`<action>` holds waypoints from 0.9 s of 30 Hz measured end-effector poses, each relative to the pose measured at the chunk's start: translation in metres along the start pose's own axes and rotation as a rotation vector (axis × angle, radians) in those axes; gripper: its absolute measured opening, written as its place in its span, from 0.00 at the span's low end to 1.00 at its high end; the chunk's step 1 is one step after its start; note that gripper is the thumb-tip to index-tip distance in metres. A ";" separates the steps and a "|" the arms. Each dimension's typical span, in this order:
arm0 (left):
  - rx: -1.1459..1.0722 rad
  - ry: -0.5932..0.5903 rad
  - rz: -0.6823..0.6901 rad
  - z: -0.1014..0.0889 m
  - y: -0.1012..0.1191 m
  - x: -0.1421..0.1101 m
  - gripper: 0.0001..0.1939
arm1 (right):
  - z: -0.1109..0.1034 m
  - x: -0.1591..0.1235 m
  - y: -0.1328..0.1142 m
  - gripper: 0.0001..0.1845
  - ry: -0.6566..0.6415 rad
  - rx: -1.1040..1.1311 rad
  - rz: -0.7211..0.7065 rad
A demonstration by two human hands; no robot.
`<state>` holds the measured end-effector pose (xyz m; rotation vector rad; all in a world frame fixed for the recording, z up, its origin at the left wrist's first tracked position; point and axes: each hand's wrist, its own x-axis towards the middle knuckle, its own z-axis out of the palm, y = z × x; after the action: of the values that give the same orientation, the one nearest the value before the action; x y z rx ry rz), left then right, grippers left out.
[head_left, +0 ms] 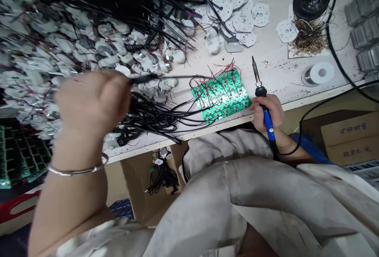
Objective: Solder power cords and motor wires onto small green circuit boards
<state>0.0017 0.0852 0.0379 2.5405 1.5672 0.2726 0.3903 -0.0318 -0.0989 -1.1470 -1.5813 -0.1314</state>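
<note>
My right hand is wrapped round the blue handle of a soldering iron, its metal tip pointing up and away over the bench. Right beside that hand lies a green circuit board panel, with thin red wires and black cable ends spread across it. My left hand, slightly blurred, is closed in a fist around a black cable. A thinner length of it stretches right toward the board. Under the left hand's right side lies a bundle of black cables on the bench.
White motor-like parts with red wires are heaped at left. White round boards lie at the back. To the right are a solder spool, a residue-covered pad and stacked metal pieces. An open carton stands below the bench edge.
</note>
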 end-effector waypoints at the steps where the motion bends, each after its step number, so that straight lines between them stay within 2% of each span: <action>1: 0.027 -0.088 -0.022 0.004 0.007 -0.012 0.16 | 0.000 0.001 0.000 0.16 -0.004 0.013 -0.007; 3: 0.063 -0.216 -0.042 0.012 0.019 -0.024 0.19 | -0.001 0.002 0.000 0.17 -0.024 0.028 -0.014; 4: 0.052 -0.238 -0.032 0.015 0.025 -0.025 0.20 | -0.001 0.002 0.000 0.17 -0.036 0.028 -0.016; 6: 0.039 -0.172 -0.002 0.021 0.039 -0.018 0.21 | -0.001 0.002 0.001 0.16 -0.058 0.018 -0.016; 8: 0.004 -0.037 0.048 0.032 0.061 -0.001 0.20 | -0.001 0.001 0.000 0.17 -0.057 0.025 -0.007; 10: -0.080 0.006 0.126 0.052 0.086 0.017 0.19 | -0.001 0.000 0.000 0.17 -0.042 0.058 0.012; 14: -0.107 -0.077 0.211 0.103 0.128 0.038 0.13 | -0.001 0.002 -0.003 0.18 -0.022 0.098 0.049; 16: -0.093 -0.079 0.231 0.120 0.135 0.039 0.12 | -0.002 0.003 -0.003 0.17 -0.032 0.092 0.052; 18: -0.101 -0.057 0.227 0.128 0.135 0.035 0.12 | -0.001 0.004 -0.003 0.16 -0.032 0.066 0.035; 22: -0.138 -0.027 0.174 0.131 0.131 0.027 0.12 | 0.000 0.003 -0.002 0.15 -0.025 0.000 -0.012; 27: -0.248 0.013 0.034 0.130 0.133 0.031 0.06 | -0.001 0.003 -0.003 0.15 -0.024 0.041 0.036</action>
<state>0.1603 0.0498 -0.0580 2.3802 1.3979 0.4579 0.3891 -0.0325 -0.0950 -1.1486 -1.5763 -0.0617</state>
